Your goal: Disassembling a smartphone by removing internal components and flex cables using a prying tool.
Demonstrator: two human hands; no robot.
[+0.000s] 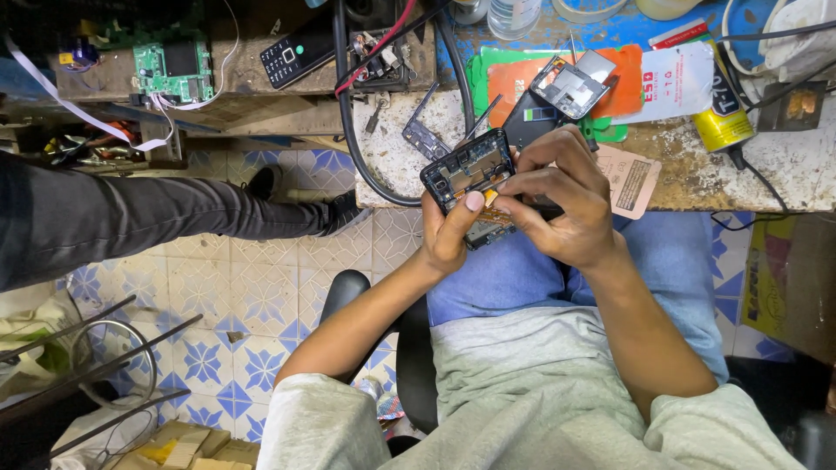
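Observation:
My left hand (pixel 451 228) grips an opened black phone body (pixel 467 167) from below, its thumb resting on the lower part of the phone. My right hand (pixel 557 198) is closed over the phone's right side, fingers curled onto the inner parts near an orange flex strip. The phone hangs just in front of the workbench edge (pixel 697 187), above my lap. What the right fingertips pinch is hidden.
On the bench lie a second dismantled phone (pixel 570 85) on an orange and green mat (pixel 514 78), a yellow can (pixel 723 122), a black keypad phone (pixel 292 54), a green circuit board (pixel 172 71) and black cables (pixel 348 130). Another person's dark-trousered leg (pixel 148 218) stretches across the tiled floor at left.

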